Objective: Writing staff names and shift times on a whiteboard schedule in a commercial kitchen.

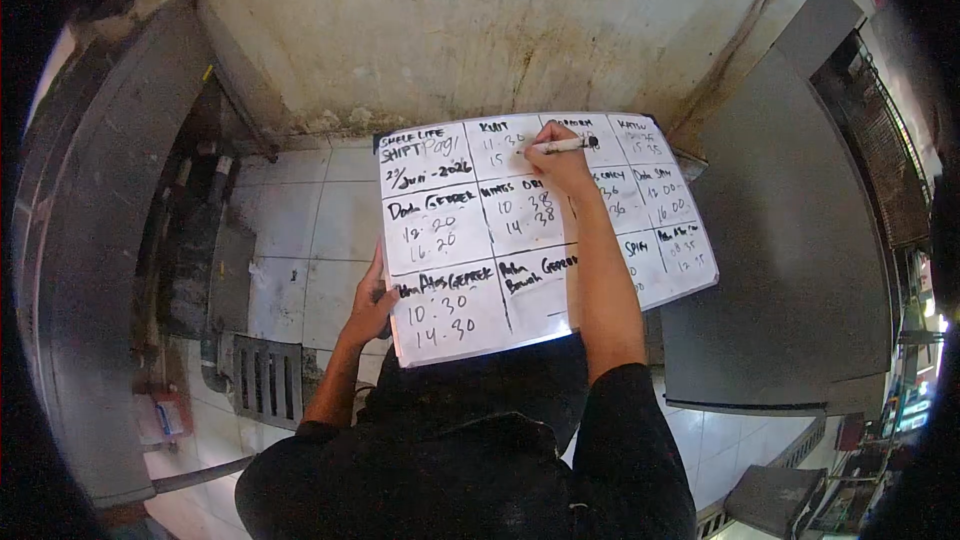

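A whiteboard [536, 307] is held tilted in front of my body, ruled into boxes with black handwriting in most of them. My left hand [371, 304] grips its left edge, the thumb on the front face and the other fingers mostly hidden behind. In my right hand [559, 161] is a white marker [562, 145] with a dark end, held like a pen. The marker's tip is at a box in the board's upper middle; I cannot tell whether it touches. My right forearm crosses the board and covers part of the writing.
Beyond the board rises a stained wall [450, 30]. A grey metal counter [780, 240] stands to the right, another metal unit [112, 240] to the left. White floor tiles [281, 221] and a slotted drain cover [268, 376] lie below. A pipe [739, 45] runs along the wall.
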Demonstrator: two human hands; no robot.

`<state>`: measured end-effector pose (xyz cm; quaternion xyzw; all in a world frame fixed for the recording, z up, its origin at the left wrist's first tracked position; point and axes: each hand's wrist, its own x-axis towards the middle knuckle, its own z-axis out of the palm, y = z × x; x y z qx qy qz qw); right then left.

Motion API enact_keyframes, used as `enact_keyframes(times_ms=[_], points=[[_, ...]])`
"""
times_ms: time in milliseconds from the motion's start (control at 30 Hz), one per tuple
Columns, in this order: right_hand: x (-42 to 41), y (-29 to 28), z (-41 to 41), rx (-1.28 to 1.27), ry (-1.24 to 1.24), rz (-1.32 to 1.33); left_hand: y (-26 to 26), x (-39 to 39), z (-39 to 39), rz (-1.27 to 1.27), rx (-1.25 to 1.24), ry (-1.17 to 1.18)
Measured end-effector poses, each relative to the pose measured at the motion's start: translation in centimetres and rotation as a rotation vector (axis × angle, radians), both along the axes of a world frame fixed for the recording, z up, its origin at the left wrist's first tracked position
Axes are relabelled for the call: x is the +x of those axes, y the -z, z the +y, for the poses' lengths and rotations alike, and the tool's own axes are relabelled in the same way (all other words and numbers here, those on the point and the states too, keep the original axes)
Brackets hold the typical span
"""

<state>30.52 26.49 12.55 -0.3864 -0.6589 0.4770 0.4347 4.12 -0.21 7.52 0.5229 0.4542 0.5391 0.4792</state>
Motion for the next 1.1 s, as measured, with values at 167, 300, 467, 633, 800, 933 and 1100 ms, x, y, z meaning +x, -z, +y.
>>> enact_keyframes(times_ms=[167,300,467,633,800,933,1100], points=[[-0.4,0.5,0.1,0.051,0.016,-0.022,-0.1,0.2,0.1,-0.009,0.054,-0.003],[-0.3,0.2,0.1,0.026,0.022,-0.023,0.1,0.1,0.1,-0.024,0.059,-0.002],[0.1,0.3,0.1,0.084,0.052,-0.066,0.1,0.2,0.1,-0.035,0.059,-0.016],[0.4,1.5,1.1,0.071,-0.028,-0.031,0.0,0.3,0.1,-0.025,0.080,-0.012],[0.0,1.7,1.3,0.206,0.165,-0.137,0.4,-0.1,-0.1,0.003,0.036,-0.025],[-0.8,0.6,-0.1,0.007,0.151,0.070,0.9,-0.4,-0.3,-0.032,-0.007,-0.028],[-1.7,-2.5,-0.9,0.130,0.226,-0.021,1.0,-0.5,0.0,-0.034,0.026,-0.017]])
